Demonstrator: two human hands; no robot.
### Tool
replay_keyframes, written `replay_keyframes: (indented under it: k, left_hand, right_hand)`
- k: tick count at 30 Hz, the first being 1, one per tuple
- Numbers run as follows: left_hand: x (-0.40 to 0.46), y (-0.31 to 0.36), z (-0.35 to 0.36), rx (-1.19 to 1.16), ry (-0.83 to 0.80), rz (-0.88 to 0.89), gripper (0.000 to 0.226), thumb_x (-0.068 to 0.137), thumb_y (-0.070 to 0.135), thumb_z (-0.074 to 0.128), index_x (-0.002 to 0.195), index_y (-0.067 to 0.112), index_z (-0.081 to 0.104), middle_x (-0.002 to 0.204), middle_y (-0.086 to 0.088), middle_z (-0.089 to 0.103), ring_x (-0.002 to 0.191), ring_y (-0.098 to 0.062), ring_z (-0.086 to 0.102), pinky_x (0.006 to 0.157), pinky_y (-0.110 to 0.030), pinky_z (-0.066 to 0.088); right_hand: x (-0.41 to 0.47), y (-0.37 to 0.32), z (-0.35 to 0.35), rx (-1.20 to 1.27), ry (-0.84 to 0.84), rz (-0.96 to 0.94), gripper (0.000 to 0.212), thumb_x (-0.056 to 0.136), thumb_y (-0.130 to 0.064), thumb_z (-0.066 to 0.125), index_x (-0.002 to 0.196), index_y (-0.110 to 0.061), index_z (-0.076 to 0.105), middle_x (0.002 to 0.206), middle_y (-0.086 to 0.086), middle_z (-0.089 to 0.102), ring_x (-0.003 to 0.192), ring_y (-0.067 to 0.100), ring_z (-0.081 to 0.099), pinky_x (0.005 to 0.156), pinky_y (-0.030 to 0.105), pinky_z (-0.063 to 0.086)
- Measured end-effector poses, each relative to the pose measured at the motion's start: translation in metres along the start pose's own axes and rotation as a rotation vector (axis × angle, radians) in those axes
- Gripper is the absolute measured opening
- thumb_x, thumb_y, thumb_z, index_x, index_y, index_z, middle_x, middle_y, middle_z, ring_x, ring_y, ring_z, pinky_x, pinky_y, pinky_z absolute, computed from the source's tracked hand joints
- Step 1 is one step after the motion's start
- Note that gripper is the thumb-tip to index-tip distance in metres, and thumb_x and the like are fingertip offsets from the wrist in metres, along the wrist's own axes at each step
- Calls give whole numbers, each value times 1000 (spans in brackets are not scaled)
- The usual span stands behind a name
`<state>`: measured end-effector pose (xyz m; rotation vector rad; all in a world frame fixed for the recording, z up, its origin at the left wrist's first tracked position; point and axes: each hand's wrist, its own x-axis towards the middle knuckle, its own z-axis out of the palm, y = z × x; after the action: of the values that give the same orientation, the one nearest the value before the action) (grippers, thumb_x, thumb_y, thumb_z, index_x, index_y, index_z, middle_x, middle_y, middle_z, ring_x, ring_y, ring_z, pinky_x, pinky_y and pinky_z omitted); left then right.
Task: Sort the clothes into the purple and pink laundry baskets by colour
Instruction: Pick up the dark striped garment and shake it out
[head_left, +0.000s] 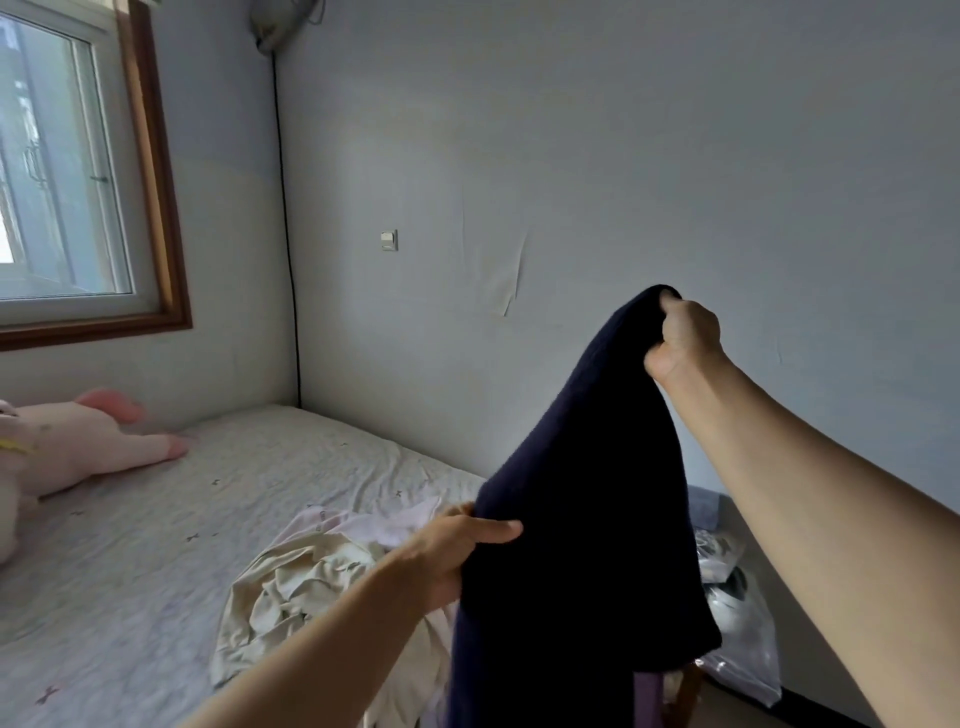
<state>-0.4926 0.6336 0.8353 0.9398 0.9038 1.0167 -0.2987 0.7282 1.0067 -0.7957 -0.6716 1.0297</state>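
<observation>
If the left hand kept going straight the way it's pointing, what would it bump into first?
The left hand points right, and already grips the dark navy garment that the right hand holds up. It would push straight into that cloth first. What lies behind it is hidden.

Right hand (685, 332) raised, fist clenched on cloth; left hand (457, 545) lower, pinching, arm extended.

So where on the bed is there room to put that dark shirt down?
Bare sheet lies between the plush toy and the cream clothes pile, and along the wall near the corner. By the left hand it is crowded. Both hands, right hand higher, hold the dark garment.
</observation>
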Motion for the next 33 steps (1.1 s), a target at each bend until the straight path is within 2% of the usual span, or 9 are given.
replay_keyframes:
  k: [2, 7, 16, 18, 20, 23, 27, 31, 33]
  left_hand:
    - [-2, 11, -12, -55, 87, 30, 17, 82, -6, 59, 97, -2, 65, 81, -19, 71, 62, -25, 70, 60, -30, 58]
    - [-8, 47, -27, -98, 209, 58, 18, 88, 20, 59, 91, 3, 65, 69, -11, 71, 51, -19, 67, 49, -25, 56]
    - [-12, 74, -42, 75, 421, 187, 8, 93, 10, 54, 96, 4, 60, 67, -10, 68, 46, -16, 64, 46, -24, 55]
    - [-13, 78, -50, 127, 508, 240, 10, 93, 7, 54, 99, 4, 61, 76, -13, 65, 47, -15, 64, 49, -25, 56]
    - [-15, 81, -58, 175, 591, 299, 8, 93, 4, 55, 91, 6, 62, 79, -13, 64, 52, -18, 62, 53, -26, 56]
    - [-19, 86, -63, 228, 669, 338, 15, 92, 2, 56, 80, 11, 60, 83, -15, 61, 63, -23, 57, 70, -35, 53]
    - [-20, 91, -67, 268, 761, 338, 17, 91, 3, 57, 77, 12, 58, 81, -12, 58, 67, -24, 55, 79, -39, 52]
    - [-19, 89, -71, 373, 870, 327, 16, 90, 5, 57, 76, 11, 58, 77, -10, 57, 62, -22, 53, 76, -36, 50]
    - [-20, 85, -71, 441, 898, 309, 3, 88, 6, 60, 88, 8, 60, 76, -9, 59, 63, -22, 55, 73, -31, 49]
  right_hand:
    - [8, 4, -12, -88, 31, 4, 24, 95, -11, 52, 72, -12, 51, 74, 2, 51, 66, 13, 51, 71, 30, 46]
    - [20, 18, -30, -316, 63, -29, 29, 95, -13, 50, 66, -14, 45, 67, 2, 42, 61, 14, 40, 58, 27, 35]
    - [8, 37, -12, -417, -52, -63, 29, 94, -11, 49, 66, -15, 47, 65, 3, 42, 60, 15, 40, 55, 26, 34]
    - [4, 37, -6, -460, -104, -102, 20, 94, -12, 51, 74, -13, 55, 66, 2, 47, 60, 15, 45, 58, 26, 37]
    - [1, 34, -2, -519, -144, -166, 12, 93, -12, 53, 82, -13, 60, 67, 0, 50, 67, 16, 49, 65, 29, 40]
    - [1, 31, 1, -673, -166, -245, 13, 91, -16, 54, 80, -14, 62, 66, -4, 51, 74, 18, 51, 69, 29, 40]
    - [-2, 34, 2, -747, -165, -265, 17, 88, -17, 55, 84, -4, 66, 70, 1, 53, 74, 19, 51, 67, 30, 40]
    - [-14, 39, 8, -649, -207, -168, 11, 90, -12, 57, 85, -8, 65, 80, 7, 59, 78, 21, 56, 72, 33, 48]
    - [-24, 41, 16, -559, -253, -75, 10, 91, -12, 59, 93, -5, 67, 89, 13, 62, 82, 25, 60, 82, 40, 53]
